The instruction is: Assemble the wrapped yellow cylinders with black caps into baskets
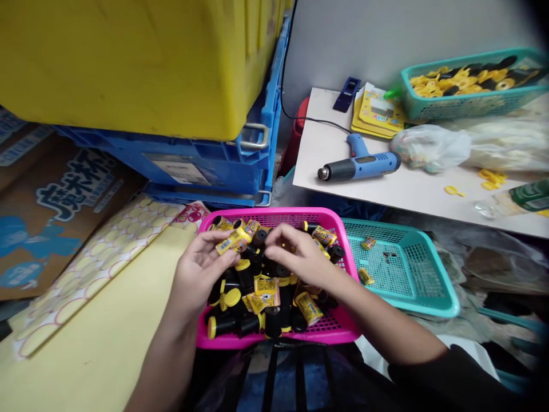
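Observation:
My left hand point(206, 257) holds a small yellow printed packet point(230, 242) between thumb and fingers, above the left part of a pink basket point(349, 274). My right hand point(298, 252) hovers over the basket's middle, fingers curled toward the thumb; whatever they may hold is hidden. Beneath both hands the basket is filled with small black cylinders with yellow caps point(221, 326). Several yellow printed wrappers point(307, 309) lie among them, some seemingly around cylinders.
A teal basket point(446, 297) with a few wrapped pieces sits at the right. On the white table point(317, 131) lie a blue heat gun point(364, 166), plastic bags and a basket of yellow and black parts point(467, 80). Stacked crates point(193, 166) stand left, beside sticker sheets point(103, 269).

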{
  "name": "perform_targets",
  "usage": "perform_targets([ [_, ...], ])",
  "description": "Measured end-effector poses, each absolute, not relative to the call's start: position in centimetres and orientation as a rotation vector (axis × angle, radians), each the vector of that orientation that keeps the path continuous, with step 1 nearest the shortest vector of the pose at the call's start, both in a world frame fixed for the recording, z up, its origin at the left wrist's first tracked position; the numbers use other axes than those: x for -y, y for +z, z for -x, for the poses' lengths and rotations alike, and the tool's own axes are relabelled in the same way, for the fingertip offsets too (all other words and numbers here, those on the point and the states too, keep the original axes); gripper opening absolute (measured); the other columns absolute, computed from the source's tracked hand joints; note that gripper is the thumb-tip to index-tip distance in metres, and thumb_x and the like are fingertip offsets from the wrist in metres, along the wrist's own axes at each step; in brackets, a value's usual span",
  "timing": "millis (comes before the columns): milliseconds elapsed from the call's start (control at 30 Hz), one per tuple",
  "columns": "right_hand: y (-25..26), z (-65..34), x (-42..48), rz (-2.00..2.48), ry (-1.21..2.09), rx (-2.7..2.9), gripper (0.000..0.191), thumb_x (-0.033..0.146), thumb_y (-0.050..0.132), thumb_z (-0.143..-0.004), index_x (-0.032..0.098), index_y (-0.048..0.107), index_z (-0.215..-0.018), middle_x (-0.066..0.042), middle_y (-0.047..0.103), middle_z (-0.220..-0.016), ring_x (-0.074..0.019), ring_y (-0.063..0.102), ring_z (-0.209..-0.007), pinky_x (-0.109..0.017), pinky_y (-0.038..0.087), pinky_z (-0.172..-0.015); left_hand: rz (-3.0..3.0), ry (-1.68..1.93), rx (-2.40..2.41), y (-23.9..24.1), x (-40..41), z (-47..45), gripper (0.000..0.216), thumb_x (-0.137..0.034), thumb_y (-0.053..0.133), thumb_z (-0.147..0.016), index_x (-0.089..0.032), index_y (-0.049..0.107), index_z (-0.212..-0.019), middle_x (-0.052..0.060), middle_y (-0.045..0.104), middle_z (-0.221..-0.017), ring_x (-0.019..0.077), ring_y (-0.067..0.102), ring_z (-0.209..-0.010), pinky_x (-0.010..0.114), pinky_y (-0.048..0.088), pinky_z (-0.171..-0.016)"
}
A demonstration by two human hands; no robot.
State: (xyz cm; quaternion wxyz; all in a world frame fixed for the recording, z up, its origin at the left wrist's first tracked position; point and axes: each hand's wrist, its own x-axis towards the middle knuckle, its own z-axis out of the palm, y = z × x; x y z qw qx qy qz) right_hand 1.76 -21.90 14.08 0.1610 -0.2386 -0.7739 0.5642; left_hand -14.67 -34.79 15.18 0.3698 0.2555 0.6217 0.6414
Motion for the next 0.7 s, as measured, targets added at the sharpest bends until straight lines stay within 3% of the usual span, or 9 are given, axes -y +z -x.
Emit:
perform_targets([
  [167,13.0,-2.9,23.1,0.763,1.142,2.988,0.028,0.041,0.079,-0.076,0.016,0.069,-0.082,-0.005,0.068,-0.084,-0.0197,0.061,-0.086,-0.027,0.040,-0.069,-1.183,1.149,-2.225,14.5,34.3,16.2,0.037,-0.033,0.068,-0.081,-0.024,0.067,-0.117,0.009,0.070,-0.121,0.0285,0.065,-0.114,0.045,0.050,-0.102],
  [233,12.7,-3.2,23.3,0.664,1.054,3.016,0.021,0.038,0.070,-0.086,0.017,0.071,-0.082,-0.004,0.070,-0.083,-0.0188,0.062,-0.088,-0.028,0.043,-0.074,-1.412,0.941,-2.327,14.2,34.3,16.3,0.037,-0.032,0.065,-0.084,-0.022,0.068,-0.120,0.011,0.068,-0.125,0.0308,0.059,-0.121,0.048,0.044,-0.107],
  [300,12.6,-3.6,23.3,0.505,0.905,2.980,0.025,0.037,0.058,-0.094,0.019,0.073,-0.087,-0.003,0.072,-0.087,-0.0169,0.062,-0.085,-0.030,0.045,-0.079,-1.547,1.001,-2.391,14.2,34.6,16.0,0.033,-0.032,0.063,-0.085,-0.019,0.070,-0.116,0.013,0.067,-0.127,0.0310,0.057,-0.124,0.048,0.040,-0.110],
  [400,13.0,-4.4,23.0,0.311,0.633,2.793,0.026,0.036,0.054,-0.097,0.019,0.073,-0.103,-0.005,0.072,-0.098,-0.0152,0.060,-0.081,-0.030,0.046,-0.075,-1.424,1.284,-2.449,15.0,35.5,14.8,0.022,-0.032,0.064,-0.087,-0.019,0.074,-0.101,0.009,0.074,-0.109,0.0244,0.066,-0.102,0.040,0.049,-0.098],
  [500,13.5,-4.8,23.1,0.163,0.451,2.472,0.019,0.023,0.056,-0.096,0.019,0.069,-0.109,-0.005,0.070,-0.102,-0.0144,0.057,-0.084,-0.029,0.045,-0.071,-1.060,1.343,-2.093,16.0,36.3,13.2,0.019,-0.034,0.064,-0.086,-0.021,0.071,-0.097,0.001,0.072,-0.077,0.0145,0.066,-0.064,0.027,0.055,-0.066],
  [567,13.6,-4.8,23.3,0.064,0.360,2.314,0.016,0.016,0.057,-0.094,0.018,0.068,-0.105,-0.005,0.070,-0.098,-0.0148,0.056,-0.086,-0.029,0.046,-0.073,-0.896,1.337,-1.744,16.3,36.3,12.2,0.025,-0.033,0.068,-0.082,-0.021,0.068,-0.103,-0.002,0.070,-0.070,0.0120,0.064,-0.058,0.023,0.053,-0.058],
  [700,13.4,-4.3,23.8,-0.004,0.301,2.203,0.010,0.017,0.058,-0.093,0.019,0.066,-0.096,-0.005,0.066,-0.093,-0.0148,0.054,-0.086,-0.029,0.048,-0.074,-0.718,1.462,-1.479,15.9,35.6,11.3,0.038,-0.023,0.075,-0.073,-0.021,0.061,-0.108,-0.006,0.066,-0.068,0.0084,0.063,-0.059,0.018,0.052,-0.060],
])
